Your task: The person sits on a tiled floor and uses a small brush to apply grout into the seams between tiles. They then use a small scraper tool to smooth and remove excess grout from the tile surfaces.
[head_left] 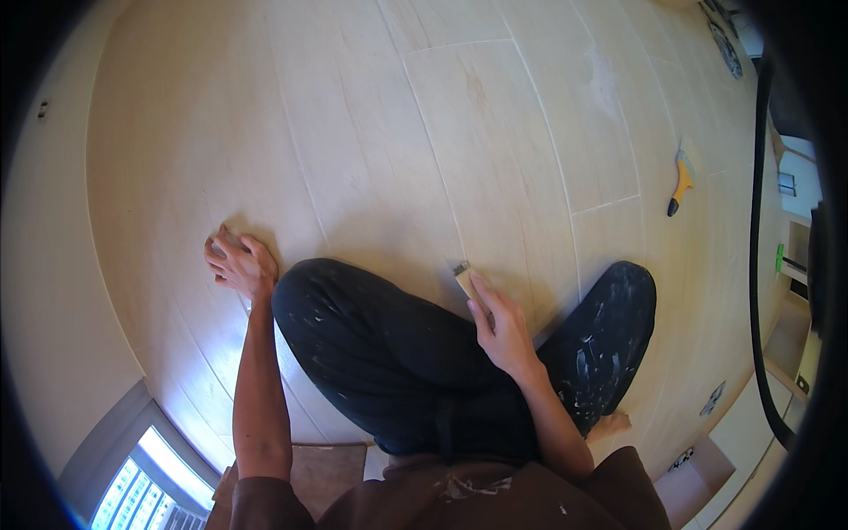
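My left hand (240,261) rests on the pale plank-patterned floor (371,159), beside my left knee. Its fingers are bent and spread apart, with no held thing visible; a small dark patch by the fingertips is too unclear to name. Between my knees, my right hand (505,329) is closed round a short, light wood-coloured tool (464,278). The tool's dark, rough-looking end points away from me at the floor, close to a seam; I cannot tell its exact kind. Both legs are folded in dark trousers marked with white smears.
A yellow-handled scraper (682,184) with a black end lies on the floor to the right. A black cable (758,221) runs down the right side, in front of open cabinets (786,336). To the left rises a pale wall (49,230); a bright window (132,495) is lower left.
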{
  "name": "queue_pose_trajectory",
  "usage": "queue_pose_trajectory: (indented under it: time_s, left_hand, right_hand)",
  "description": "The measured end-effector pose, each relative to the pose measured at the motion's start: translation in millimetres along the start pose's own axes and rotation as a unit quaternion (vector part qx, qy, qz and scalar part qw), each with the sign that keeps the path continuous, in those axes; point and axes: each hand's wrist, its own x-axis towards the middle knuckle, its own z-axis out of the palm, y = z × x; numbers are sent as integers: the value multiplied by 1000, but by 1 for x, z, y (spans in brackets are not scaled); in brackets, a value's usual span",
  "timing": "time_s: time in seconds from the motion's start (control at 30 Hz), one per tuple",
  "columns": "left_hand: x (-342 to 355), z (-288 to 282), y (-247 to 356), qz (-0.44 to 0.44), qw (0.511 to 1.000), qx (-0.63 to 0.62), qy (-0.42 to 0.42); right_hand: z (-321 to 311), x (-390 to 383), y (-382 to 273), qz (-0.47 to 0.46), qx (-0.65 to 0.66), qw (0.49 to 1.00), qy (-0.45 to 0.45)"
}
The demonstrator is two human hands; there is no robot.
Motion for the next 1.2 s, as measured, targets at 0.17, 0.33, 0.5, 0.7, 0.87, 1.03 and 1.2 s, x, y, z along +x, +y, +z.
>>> queue_pose_trajectory:
  time_s: [0.17, 0.33, 0.5, 0.7, 0.87, 1.03, 1.2]
  left_hand:
    - [0, -2, 0, 1, 1000, -8, -5]
    - [0, -4, 0, 9, 1000, -17, 0]
    - [-1, -3, 2, -2, 1000, -17, -7]
    - [0, -4, 2, -4, 1000, -6, -6]
    - [0, -3, 0, 4, 1000, -18, -8]
    - [0, -3, -1, 1, 1000, -24, -6]
    - [0, -4, 0, 5, 1000, -19, -9]
  right_hand:
    - [6, -7, -5, 26, -46, 998, -21]
    - [19, 34, -10, -9, -62, 998, -1]
    - [20, 62, -4, -27, -52, 998, 0]
    - [17, 27, -12, 17, -54, 998, -17]
    - [28, 88, -18, -38, -55, 997, 29]
    - [17, 105, -29, -34, -78, 996, 2]
    - [17, 67, -26, -6, -79, 997, -5]
